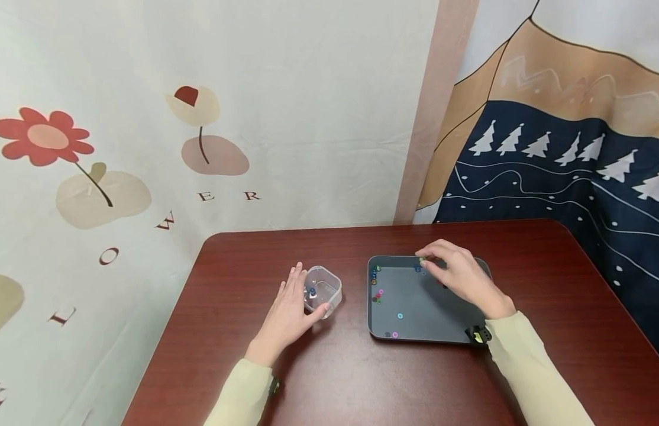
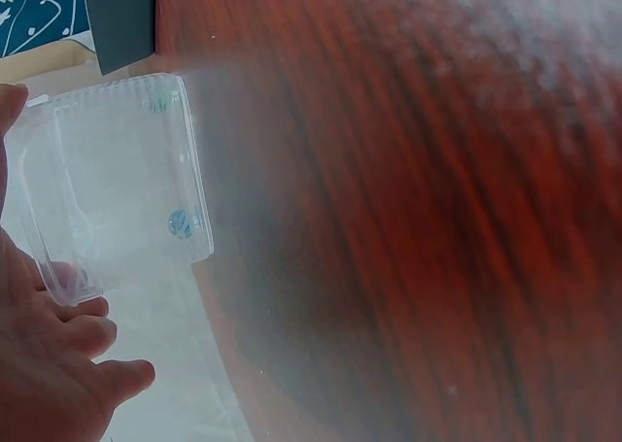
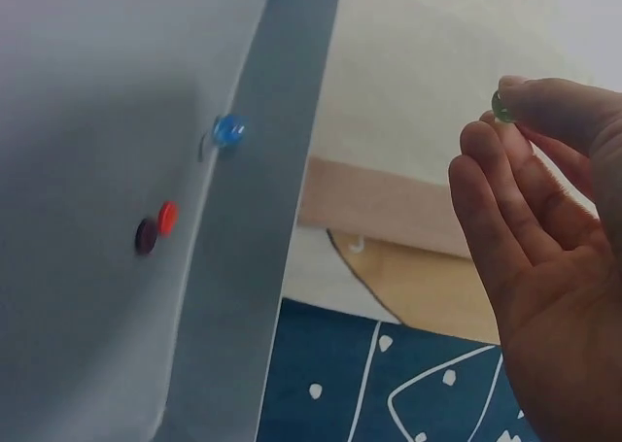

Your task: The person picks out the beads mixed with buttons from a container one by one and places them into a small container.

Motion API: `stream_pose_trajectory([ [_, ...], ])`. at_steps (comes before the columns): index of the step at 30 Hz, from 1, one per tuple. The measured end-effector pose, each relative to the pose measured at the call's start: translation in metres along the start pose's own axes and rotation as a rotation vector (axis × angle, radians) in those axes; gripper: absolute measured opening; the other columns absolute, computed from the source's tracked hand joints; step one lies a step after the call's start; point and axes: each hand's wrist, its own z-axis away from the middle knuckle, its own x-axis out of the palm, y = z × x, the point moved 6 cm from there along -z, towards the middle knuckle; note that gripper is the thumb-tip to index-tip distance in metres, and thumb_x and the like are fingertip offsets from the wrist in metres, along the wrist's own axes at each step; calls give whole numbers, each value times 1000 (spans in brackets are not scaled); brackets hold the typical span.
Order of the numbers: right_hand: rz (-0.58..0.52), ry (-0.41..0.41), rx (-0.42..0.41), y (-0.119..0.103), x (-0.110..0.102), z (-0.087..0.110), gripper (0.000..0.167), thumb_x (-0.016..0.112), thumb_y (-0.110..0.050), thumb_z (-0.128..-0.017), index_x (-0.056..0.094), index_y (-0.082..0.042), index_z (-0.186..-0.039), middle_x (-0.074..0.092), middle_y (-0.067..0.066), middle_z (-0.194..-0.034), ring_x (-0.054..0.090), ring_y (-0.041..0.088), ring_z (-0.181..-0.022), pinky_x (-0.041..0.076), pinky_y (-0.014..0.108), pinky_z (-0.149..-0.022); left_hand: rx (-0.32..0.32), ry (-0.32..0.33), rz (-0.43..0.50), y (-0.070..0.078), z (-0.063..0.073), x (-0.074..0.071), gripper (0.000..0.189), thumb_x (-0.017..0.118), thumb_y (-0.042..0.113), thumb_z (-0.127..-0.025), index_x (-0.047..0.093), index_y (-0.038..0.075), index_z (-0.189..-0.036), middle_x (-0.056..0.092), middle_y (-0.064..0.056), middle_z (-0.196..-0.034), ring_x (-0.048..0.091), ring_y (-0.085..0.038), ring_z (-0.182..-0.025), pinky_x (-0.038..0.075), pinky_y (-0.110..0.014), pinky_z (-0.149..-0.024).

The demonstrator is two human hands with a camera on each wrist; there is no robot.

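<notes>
My left hand (image 1: pixel 287 316) holds a small clear plastic box (image 1: pixel 335 289) on the table, fingers along its far left side and thumb at its near side. A blue glass marble (image 2: pixel 182 223) and a green one (image 2: pixel 158 97) show through the box wall in the left wrist view. Over the far edge of a dark grey tray (image 1: pixel 425 319), my right hand (image 1: pixel 459 275) pinches a green glass marble (image 3: pixel 501 107) between thumb and fingertips. Below that hand, a blue marble (image 3: pixel 229 130) lies against the tray wall.
Several small rings and marbles lie along the tray's left side. A light blue ring (image 1: pixel 400 316) and a pink ring (image 1: pixel 395 335) sit nearer the front. Red (image 3: pixel 167 218) and dark (image 3: pixel 146 236) pieces lie by the wall. Patterned curtains hang behind the reddish-brown table (image 1: pixel 329 378).
</notes>
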Motion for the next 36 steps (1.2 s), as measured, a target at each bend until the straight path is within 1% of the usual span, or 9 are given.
stream_pose_trajectory([
  [4,-18,49,-8,-9,2,-1,27,79,-6,-91,76,-13,-116,71,0,-112,65,14,-94,60,31,-76,5,5,5,0,0,0,95,69,55,-91,37,-7,-155,24,-23,-168,23,-39,-155,26,-60,-122],
  [6,-31,73,-17,-14,5,-1,27,80,-7,-90,76,-14,-116,71,-1,-112,66,13,-95,61,35,-80,8,8,6,0,-1,0,95,69,55,-91,38,-8,-154,24,-24,-168,24,-40,-155,27,-60,-121],
  [9,-61,102,-38,-23,11,0,26,80,-8,-91,76,-14,-117,71,-3,-111,66,10,-96,61,37,-83,8,9,7,0,-1,0,95,69,55,-91,38,-8,-154,24,-24,-167,24,-40,-154,27,-60,-121],
  [14,-124,133,-45,-37,22,1,28,79,-8,-91,76,-16,-118,70,-5,-111,63,9,-93,59,33,-74,13,9,6,1,-1,0,94,69,55,-92,37,-9,-154,25,-25,-167,25,-41,-154,28,-61,-121],
  [17,-147,151,-49,-45,29,0,28,80,-8,-91,77,-17,-117,70,-5,-111,63,10,-94,57,29,-71,12,8,12,1,-1,0,94,69,54,-91,38,-9,-154,24,-25,-167,25,-42,-154,27,-60,-121],
  [21,-174,165,-73,-56,40,-3,25,80,-10,-91,77,-17,-116,71,-6,-110,64,9,-93,55,25,-70,11,12,18,1,-1,0,93,70,53,-91,38,-8,-153,25,-26,-167,25,-42,-154,27,-60,-121],
  [24,-193,169,-110,-65,49,-5,24,79,-11,-92,77,-15,-115,71,-6,-109,63,9,-90,54,25,-69,19,23,13,1,0,-1,92,71,52,-91,39,-9,-153,26,-27,-166,26,-43,-153,29,-61,-120],
  [31,-227,150,-179,-89,71,-12,24,78,-14,-94,76,-17,-117,70,-6,-108,64,13,-89,54,25,-66,17,30,23,0,0,-2,93,72,51,-90,39,-9,-153,27,-26,-166,26,-42,-153,29,-61,-120],
  [36,-250,140,-198,-101,84,-16,23,77,-15,-95,76,-16,-118,69,-5,-110,65,15,-90,53,24,-66,26,31,13,0,-1,0,93,72,51,-90,39,-10,-152,27,-27,-165,26,-43,-153,29,-62,-119],
])
